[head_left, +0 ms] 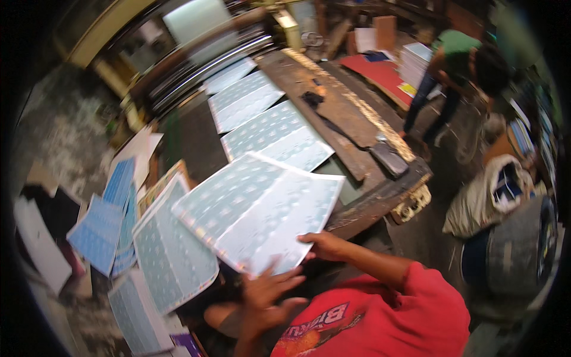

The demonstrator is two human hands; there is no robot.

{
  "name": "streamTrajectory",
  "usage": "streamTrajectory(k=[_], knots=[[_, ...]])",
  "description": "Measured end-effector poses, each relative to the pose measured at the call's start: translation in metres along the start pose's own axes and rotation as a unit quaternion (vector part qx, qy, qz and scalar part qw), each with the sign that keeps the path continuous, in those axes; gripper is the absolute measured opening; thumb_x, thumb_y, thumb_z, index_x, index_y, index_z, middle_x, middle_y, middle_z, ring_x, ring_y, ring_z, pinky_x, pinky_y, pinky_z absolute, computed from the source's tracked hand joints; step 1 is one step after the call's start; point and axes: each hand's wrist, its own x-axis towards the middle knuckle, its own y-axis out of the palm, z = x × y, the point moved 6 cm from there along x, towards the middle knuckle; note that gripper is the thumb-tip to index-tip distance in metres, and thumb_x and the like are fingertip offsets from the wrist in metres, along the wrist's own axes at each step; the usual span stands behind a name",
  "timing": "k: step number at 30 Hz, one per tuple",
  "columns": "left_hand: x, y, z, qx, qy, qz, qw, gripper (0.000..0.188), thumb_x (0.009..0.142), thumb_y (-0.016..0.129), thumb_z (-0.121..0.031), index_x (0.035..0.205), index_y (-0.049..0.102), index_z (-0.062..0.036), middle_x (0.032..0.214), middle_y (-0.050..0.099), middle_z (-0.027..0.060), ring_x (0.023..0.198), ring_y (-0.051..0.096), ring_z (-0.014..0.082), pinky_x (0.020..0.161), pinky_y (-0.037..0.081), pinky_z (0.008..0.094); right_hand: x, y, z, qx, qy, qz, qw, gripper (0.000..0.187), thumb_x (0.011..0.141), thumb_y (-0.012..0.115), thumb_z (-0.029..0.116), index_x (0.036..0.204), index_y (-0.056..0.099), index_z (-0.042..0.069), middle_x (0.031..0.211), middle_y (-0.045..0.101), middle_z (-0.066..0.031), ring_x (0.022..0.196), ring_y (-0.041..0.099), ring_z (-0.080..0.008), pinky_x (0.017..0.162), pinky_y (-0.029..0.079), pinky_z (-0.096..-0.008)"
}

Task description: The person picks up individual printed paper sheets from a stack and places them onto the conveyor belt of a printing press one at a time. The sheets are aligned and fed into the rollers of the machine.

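Note:
A large printed sheet (267, 205), pale grey-green and white with small rows of marks, is held up in front of me. My right hand (324, 245) pinches its near right corner. Just below its near edge is my left hand (270, 297), fingers spread and a little blurred, holding nothing I can see. Behind the held sheet, similar patterned sheets (267, 137) overlap in a row on the machine's table, back to the metal rollers (208, 65). Another patterned sheet (175, 247) lies tilted to the left of it.
Blue printed sheets (101, 235) and loose papers are piled at the left. A dark object (389, 162) lies at the worn wooden table edge (357, 220). At the far right, a person in green (458, 53) bends beside a paper stack (414, 64). A white sack (485, 199) and a dark drum (514, 247) stand nearer.

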Motion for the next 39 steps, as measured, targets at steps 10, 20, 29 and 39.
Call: streamTrajectory(k=[10,20,29,39], knots=[[0.060,0.076,-0.224,-0.647,0.440,0.212,0.586,0.047,0.086,0.071,-0.043,0.112,0.067,-0.0039,0.123,0.060,0.0138,0.126,0.050,0.0336,0.110,0.032,0.0504,-0.026,-0.044,-0.062,-0.039,0.106,-0.105,0.988,0.037,0.100,0.053,0.036,0.120,0.050,0.005,0.086,0.065,-0.0143,0.069,0.060,-0.0204,0.076,0.054,-0.0426],[0.027,0.073,-0.207,-0.659,0.370,0.221,0.616,0.048,0.091,0.059,-0.054,0.116,0.069,-0.0141,0.136,0.056,0.0116,0.137,0.040,0.0373,0.113,0.024,0.0565,-0.044,-0.064,-0.082,-0.029,0.154,-0.099,0.983,0.044,0.102,0.045,0.045,0.121,0.048,0.007,0.098,0.069,-0.0170,0.068,0.061,-0.0173,0.072,0.055,-0.0373],[-0.020,0.218,-0.125,-0.522,0.106,0.657,0.533,0.080,0.101,0.024,-0.060,0.150,0.023,0.0037,0.157,0.025,0.0199,0.146,0.024,0.0294,0.120,0.017,0.0384,-0.031,-0.048,-0.060,0.030,0.130,-0.063,0.989,0.053,0.104,0.035,0.048,0.129,0.045,0.003,0.107,0.066,-0.0172,0.073,0.062,-0.0183,0.082,0.053,-0.0408],[-0.084,0.242,-0.061,-0.417,0.152,0.562,0.698,0.064,0.103,0.036,-0.048,0.147,0.037,-0.0022,0.152,0.037,0.0154,0.142,0.033,0.0278,0.116,0.025,0.0377,0.031,-0.051,-0.013,0.058,0.054,-0.076,0.994,0.056,0.103,0.032,0.051,0.129,0.043,0.003,0.103,0.065,-0.0200,0.076,0.063,-0.0216,0.082,0.054,-0.0461]])
